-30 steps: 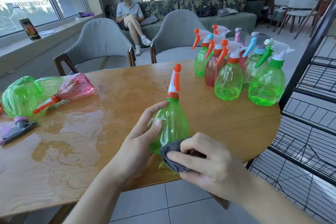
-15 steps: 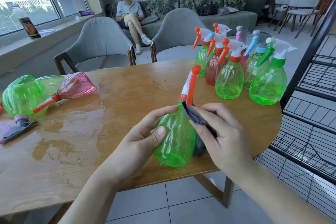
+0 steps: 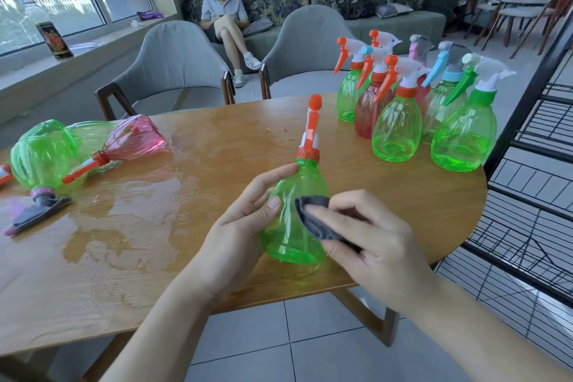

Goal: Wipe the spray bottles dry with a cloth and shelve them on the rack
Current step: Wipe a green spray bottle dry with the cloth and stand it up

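- We grip the green spray bottle [image 3: 297,211] in the left hand [image 3: 238,236], fingers and thumb curled round its body; it is held upright above the near edge of the wooden table [image 3: 192,226], at 6 o'clock.
- Our right hand [image 3: 372,245] pinches the grey cloth [image 3: 313,217] and presses it against the bottle's right side.
- At 2 o'clock, a group of upright bottles [image 3: 400,127] stands on the table.
- At 9 o'clock, several bottles [image 3: 43,158] lie on their sides beside a water puddle [image 3: 124,211].
- At 3 o'clock stands the black wire rack [image 3: 533,164].
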A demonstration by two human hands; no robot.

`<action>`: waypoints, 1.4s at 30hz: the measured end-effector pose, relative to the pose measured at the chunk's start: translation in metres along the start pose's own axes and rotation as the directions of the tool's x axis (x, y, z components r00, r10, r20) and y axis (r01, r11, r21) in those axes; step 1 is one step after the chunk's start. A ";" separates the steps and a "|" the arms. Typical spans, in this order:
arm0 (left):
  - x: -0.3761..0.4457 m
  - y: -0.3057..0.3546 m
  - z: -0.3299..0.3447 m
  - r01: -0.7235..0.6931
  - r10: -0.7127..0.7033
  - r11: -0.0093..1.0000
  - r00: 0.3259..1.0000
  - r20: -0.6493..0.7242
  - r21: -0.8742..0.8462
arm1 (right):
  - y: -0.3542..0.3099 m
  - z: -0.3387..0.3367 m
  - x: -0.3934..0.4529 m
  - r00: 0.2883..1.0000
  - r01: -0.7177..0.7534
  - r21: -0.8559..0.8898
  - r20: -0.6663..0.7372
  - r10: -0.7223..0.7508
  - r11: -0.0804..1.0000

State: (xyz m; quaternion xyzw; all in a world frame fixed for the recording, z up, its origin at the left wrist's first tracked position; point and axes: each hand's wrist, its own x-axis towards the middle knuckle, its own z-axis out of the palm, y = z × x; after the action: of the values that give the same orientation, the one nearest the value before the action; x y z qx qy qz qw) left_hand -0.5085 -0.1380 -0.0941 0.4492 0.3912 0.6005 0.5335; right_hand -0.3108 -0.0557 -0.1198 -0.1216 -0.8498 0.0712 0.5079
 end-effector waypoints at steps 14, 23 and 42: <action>-0.001 -0.001 -0.004 -0.029 0.035 0.986 0.999 -0.033 0.166 | -0.005 0.007 -0.006 0.984 0.156 -0.069 0.094 -0.149 0.985; 0.000 -0.005 -0.005 -0.032 0.023 0.970 0.999 0.040 0.242 | -0.004 -0.005 0.015 0.956 -0.289 0.212 0.005 0.295 0.934; -0.003 -0.005 0.011 -0.068 0.094 0.962 0.992 -0.089 0.266 | -0.016 0.002 -0.008 0.983 -0.181 0.204 0.017 0.181 0.962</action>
State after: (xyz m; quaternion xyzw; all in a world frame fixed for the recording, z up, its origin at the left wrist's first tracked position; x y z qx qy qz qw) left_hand -0.4966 -0.1405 -0.0963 0.5004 0.4749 0.5868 0.4239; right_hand -0.3109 -0.0735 -0.1237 -0.1458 -0.8229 0.2042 0.5097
